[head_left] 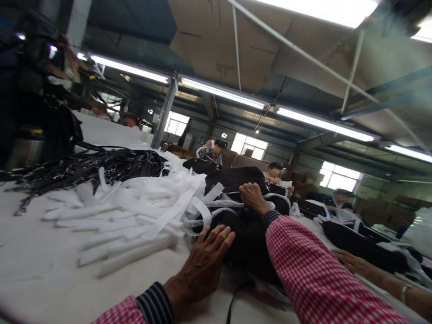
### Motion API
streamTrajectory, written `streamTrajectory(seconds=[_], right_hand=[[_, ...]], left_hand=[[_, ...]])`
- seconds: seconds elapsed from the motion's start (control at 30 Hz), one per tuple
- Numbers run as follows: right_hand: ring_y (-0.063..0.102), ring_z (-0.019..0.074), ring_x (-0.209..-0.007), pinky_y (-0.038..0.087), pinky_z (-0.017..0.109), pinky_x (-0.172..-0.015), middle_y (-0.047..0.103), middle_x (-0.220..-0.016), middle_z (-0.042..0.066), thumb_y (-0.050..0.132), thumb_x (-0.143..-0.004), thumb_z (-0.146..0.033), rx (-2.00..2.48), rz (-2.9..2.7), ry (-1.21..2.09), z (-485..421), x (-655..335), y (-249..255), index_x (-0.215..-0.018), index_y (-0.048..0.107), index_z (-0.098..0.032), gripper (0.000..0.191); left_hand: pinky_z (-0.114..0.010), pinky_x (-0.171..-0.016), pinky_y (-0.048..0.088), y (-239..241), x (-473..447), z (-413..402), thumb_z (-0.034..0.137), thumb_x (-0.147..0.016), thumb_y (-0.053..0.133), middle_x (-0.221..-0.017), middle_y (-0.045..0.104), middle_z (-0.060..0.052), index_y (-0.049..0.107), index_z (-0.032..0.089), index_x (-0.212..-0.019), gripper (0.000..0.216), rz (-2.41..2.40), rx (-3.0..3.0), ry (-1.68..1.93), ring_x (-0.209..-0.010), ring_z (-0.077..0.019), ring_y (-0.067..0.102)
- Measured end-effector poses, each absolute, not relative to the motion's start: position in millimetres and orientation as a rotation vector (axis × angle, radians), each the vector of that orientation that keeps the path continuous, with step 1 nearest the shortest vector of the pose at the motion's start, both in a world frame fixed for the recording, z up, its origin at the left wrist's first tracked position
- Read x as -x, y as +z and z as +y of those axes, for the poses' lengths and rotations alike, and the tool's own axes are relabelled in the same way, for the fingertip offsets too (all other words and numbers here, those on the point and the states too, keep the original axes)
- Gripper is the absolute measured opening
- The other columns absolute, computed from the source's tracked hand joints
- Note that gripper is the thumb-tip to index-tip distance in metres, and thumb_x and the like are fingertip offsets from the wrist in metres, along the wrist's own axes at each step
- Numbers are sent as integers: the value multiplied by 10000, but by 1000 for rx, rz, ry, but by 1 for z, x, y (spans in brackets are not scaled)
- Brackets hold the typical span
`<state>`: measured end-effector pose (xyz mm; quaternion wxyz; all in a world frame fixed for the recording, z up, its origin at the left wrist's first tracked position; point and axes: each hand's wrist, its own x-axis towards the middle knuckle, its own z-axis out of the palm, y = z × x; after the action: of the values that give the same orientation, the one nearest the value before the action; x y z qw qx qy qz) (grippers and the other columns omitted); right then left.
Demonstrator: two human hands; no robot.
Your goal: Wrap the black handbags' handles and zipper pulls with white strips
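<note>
A black fabric bag [248, 240] with white-wrapped, cord-like edging lies in front of me on the table. My left hand [205, 256] rests on its near left side, fingers stretched out and flat, gripping nothing. Further back, my right hand [254, 198] is closed on the upper part of the bag; what lies inside the fingers is mostly hidden. Another black piece [236, 177] bulges up just behind that hand. Beside my left hand is a heap of white strips [135, 220], one of them looping up against the bag.
Black straps with metal clips [111, 166] are piled at the left on the pale tabletop [40, 274]. At the right, another person's forearm [374, 270] reaches in beside my right sleeve, near more black bags [364, 245]. Several people sit further back.
</note>
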<state>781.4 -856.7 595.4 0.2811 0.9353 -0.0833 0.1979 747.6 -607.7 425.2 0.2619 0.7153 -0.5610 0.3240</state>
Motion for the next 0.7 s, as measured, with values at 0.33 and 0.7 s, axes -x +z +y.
streamTrajectory(seconds=[0.33, 0.7], right_hand=[[621, 276, -961, 357, 356, -749, 703, -1048, 171, 369, -973, -137, -2317, -483, 1128, -839, -738, 699, -1075, 675, -117, 324], [597, 270, -976, 390, 347, -805, 706, -1018, 116, 478, -983, -196, -2155, -220, 1690, -763, -634, 794, -1003, 674, -169, 199]], left_hand=[[-515, -1244, 305, 416, -758, -608, -48, -677, 422, -1688, 280, -32, 180, 231, -1634, 1026, -1563, -1959, 931, -1548, -252, 269], [-496, -1154, 471, 418, -765, -603, 54, -835, 540, -1616, 420, -98, 270, 267, -1614, 851, -1544, -1858, 974, -1451, -297, 458]])
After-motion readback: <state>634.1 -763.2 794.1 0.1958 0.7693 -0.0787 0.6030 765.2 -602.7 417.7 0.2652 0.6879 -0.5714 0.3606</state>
